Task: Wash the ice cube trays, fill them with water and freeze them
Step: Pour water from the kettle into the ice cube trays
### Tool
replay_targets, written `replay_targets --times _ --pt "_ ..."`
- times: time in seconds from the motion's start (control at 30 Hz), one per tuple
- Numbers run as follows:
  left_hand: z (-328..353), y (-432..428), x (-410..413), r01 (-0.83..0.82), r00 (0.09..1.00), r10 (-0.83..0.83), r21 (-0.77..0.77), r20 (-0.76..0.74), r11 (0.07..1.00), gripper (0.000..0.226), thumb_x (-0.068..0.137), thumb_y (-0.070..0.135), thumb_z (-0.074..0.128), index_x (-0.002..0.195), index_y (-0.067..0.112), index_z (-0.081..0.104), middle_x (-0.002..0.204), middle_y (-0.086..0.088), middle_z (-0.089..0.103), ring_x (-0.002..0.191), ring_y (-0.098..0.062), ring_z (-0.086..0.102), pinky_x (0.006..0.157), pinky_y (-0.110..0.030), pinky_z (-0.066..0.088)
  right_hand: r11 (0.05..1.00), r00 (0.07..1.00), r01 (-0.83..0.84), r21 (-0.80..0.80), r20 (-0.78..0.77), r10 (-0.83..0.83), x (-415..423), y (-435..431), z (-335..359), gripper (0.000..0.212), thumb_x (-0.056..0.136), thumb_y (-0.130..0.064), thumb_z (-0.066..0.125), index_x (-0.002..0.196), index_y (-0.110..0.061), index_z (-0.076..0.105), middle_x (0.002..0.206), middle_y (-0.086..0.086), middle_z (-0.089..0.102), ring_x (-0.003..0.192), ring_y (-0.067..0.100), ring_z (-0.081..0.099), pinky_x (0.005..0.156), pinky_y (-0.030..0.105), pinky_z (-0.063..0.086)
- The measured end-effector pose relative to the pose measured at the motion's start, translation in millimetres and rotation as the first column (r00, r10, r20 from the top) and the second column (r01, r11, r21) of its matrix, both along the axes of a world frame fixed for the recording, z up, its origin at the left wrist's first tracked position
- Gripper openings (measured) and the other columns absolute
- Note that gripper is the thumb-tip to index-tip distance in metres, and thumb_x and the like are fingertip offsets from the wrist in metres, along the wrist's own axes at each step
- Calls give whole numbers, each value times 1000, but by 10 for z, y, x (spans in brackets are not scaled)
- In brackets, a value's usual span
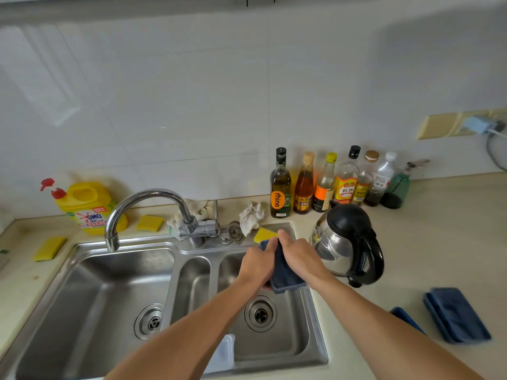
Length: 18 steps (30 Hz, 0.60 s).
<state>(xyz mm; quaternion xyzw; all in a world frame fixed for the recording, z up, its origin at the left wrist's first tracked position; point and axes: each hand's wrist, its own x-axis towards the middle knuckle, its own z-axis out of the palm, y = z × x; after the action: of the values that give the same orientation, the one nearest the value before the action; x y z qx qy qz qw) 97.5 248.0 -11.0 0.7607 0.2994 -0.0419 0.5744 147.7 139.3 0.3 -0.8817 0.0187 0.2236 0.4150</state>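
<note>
One wide-angle view is taken from head height, tilted forward and down over a counter (444, 242). The left hand (256, 266) and right hand (300, 256) are seen close, near mid-frame, forearms (192, 333) entering from the bottom edge. A sink (82, 292) is spread beneath and left of the hands; a tiled wall (192, 105) is framed beyond them.
</note>
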Motion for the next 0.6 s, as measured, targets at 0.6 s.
replay_targets --times 0.6 --pt "-16 524 142 -47 996 43 53 72 997 46 99 58 48 85 16 63 84 -6 73 81 -22 72 74 -38 62 936 971 -139 322 -141 192 -242 -72 121 34 103 -37 58 106 -6 70 78 8 75 65 18 68 61 32 56"
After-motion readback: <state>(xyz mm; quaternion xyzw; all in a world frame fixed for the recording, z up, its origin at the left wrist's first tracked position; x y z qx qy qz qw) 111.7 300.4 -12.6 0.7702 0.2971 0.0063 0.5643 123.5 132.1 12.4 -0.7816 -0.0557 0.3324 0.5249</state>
